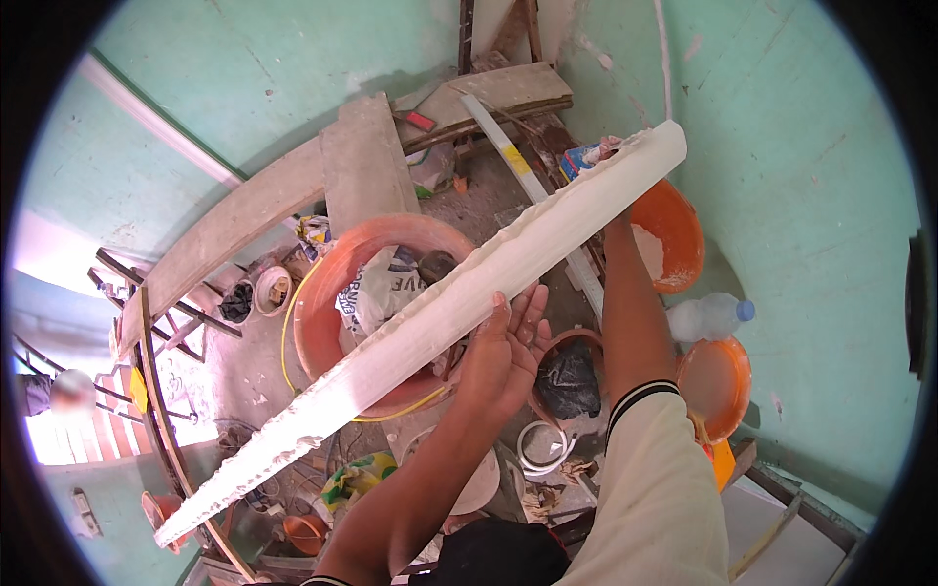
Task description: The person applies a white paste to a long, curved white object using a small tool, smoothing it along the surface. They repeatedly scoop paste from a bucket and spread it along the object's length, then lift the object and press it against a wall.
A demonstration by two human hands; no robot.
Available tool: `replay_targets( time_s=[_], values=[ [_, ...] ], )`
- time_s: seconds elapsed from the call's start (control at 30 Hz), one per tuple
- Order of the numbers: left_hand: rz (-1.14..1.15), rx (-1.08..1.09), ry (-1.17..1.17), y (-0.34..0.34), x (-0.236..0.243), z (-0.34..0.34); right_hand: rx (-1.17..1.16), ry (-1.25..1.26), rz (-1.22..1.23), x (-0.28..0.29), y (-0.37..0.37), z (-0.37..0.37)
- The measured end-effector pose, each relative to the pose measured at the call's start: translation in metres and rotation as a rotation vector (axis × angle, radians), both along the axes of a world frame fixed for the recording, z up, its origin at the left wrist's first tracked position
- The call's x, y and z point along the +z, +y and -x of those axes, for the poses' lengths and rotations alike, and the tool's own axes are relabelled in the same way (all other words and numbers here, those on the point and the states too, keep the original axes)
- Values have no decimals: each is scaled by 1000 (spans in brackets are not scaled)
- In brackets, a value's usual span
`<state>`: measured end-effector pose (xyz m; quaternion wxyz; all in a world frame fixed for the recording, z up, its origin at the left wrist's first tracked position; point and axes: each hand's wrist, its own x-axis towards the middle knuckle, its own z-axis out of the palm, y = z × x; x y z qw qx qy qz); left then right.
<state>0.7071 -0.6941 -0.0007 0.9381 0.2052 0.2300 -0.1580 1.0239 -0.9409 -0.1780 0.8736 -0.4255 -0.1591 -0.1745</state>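
Note:
A long white plaster cornice strip (430,322) with a ragged, crumbly edge slants across the view from lower left to upper right. Near its upper right end my right hand (608,148) grips it. Only a few fingertips show over the far edge; the strip hides the rest. At mid-length my left hand (513,337) is palm up against the lower edge. Its thumb touches the strip, and its fingers are stretched out and loosely apart, not wrapped round it.
Beneath the strip stands a big orange tub (322,283) holding a white printed bag (383,288). Orange buckets (689,244) and a plastic bottle (708,317) are by the right wall. A metal straightedge (508,151) and planks (366,161) lie farther off. At far left is a blurred person (39,394).

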Motion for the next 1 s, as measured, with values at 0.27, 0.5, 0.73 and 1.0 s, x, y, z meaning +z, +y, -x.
replay_targets(
  time_s=[0.27, 0.5, 0.73, 1.0],
  values=[
    [33, -16, -12, -10, 5, -1, -270, 71, 279, -64, -43, -8],
    [4, 18, -19, 0, -2, 0, -293, 201, 538, -41, 17, 55],
    [45, -12, -17, -10, 3, -3, 77, 61, 57, 1, 45, 71],
    [31, 12, -25, -4, 1, -1, -488, 114, 1003, -10, 74, 142]
  ],
)
